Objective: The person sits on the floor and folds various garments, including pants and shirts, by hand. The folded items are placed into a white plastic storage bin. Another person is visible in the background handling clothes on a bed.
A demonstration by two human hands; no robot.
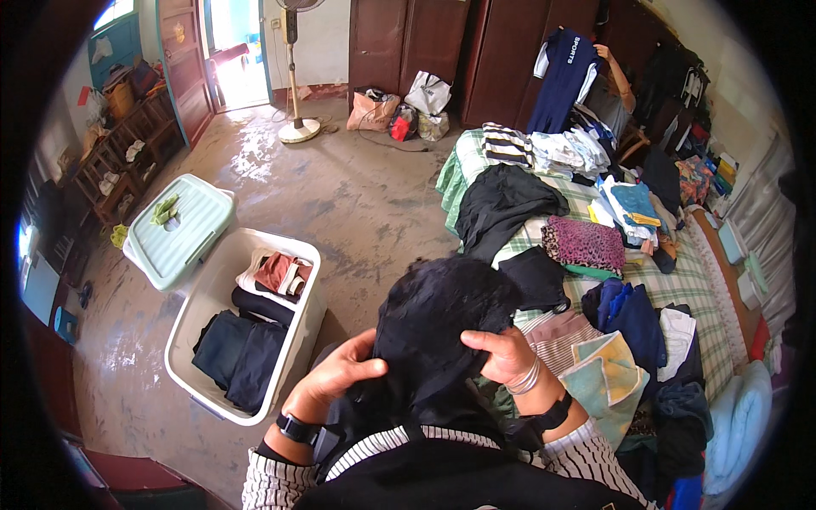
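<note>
A dark cloth garment (440, 319) with a fuzzy, furry-looking upper part is held up in front of my chest. On its left side my left hand (344, 366) pinches it, thumb laid across the front. My right hand (503, 354) grips the opposite side, thumb also in front. Which kind of garment it is, I cannot tell. To the left stands a white plastic storage bin (182, 319) holding folded dark clothes (239, 357) and a brown-and-cream folded piece (280, 274) at its far end.
The bin's pale green lid (191, 223) lies beyond it on the floor. At right, a bed with a checked cover (688, 280) carries several clothes piles. Another person's arm (618, 76) holds up navy clothing (564, 76). A pedestal fan (293, 83) and bags (376, 111) stand farther back.
</note>
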